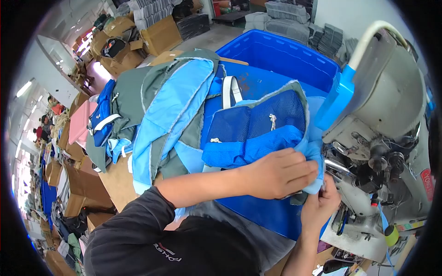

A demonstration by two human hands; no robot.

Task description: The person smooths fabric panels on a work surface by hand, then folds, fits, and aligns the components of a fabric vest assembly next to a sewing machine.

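Near the sewing machine (368, 124), my left hand (281, 174) is closed on the light blue fabric edge (314, 156) of a bag piece. Just below and to its right, my right hand (322, 200) pinches the same light blue fabric from underneath. The bag piece has dark blue mesh pockets (258, 119) with white cord ties and a bright blue lower band; it lies on the blue work surface (248, 83). Both hands are close together, beside the machine's needle area. The fingertips of my left hand are partly hidden by fabric.
Grey and light blue fabric pieces (175, 115) are heaped left of the bag piece. Behind the work surface stands a large blue bin (281, 53). Cardboard boxes (161, 34) and stacked grey bundles (285, 23) are farther back. Distant people sit at the far left.
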